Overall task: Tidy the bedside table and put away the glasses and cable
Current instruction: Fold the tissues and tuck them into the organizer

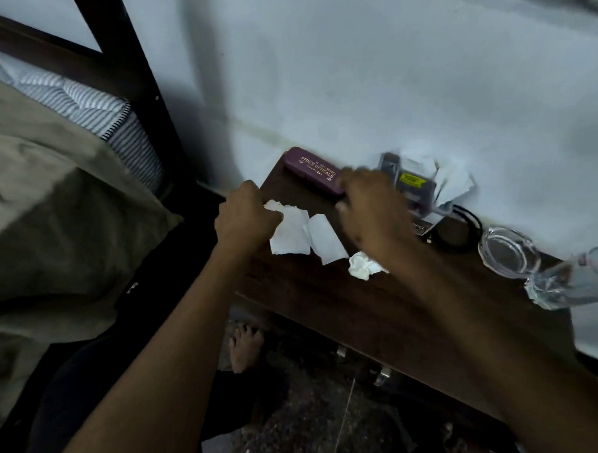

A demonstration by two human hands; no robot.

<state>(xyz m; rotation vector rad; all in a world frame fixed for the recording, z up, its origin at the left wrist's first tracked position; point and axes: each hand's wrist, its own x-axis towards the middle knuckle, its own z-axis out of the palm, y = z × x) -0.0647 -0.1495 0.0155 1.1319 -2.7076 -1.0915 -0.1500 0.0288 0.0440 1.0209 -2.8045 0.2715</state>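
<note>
Nearest on the bedside table (322, 305) lies a crumpled tissue (361, 265), and just beyond it two torn paper scraps (300, 236). All of this is light and limp, and will bunch easily in a fist. The left hand (245, 214) has its fingers curled round the near-left end of the scraps, so it holds paper.

The right hand (369, 201) reaches past them to the right end of the glasses case (311, 171), a stiff purple box by the wall. It is blurred, so I cannot tell whether its fingers are clamped on the case or only touching it. The case looks rigid and smooth, best pinched across its narrow sides.

The cable (460, 232) is coiled further right, near the wall. It is floppy, so gather the whole loop. Beside it stand a glass ashtray (508, 250) and a plastic bottle (573, 280). The ashtray is breakable. A clear box (416, 188) with papers sits against the wall.
</note>
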